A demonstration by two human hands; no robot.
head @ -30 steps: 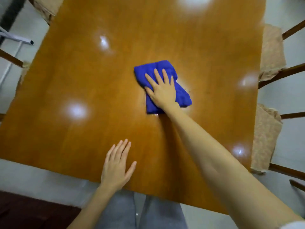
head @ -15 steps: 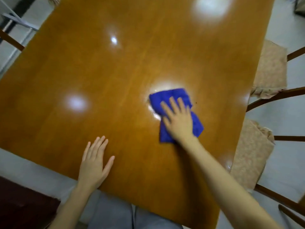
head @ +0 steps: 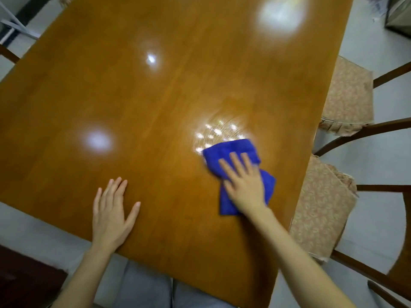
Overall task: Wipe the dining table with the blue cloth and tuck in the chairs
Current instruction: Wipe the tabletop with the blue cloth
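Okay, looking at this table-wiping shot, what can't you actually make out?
Head view only:
blue cloth: middle hidden under the right hand, itself motion-blurred.
dining table: far end cut off by the top edge.
nearer chair and farther chair: backs run off the right edge, seats partly hidden by the table.
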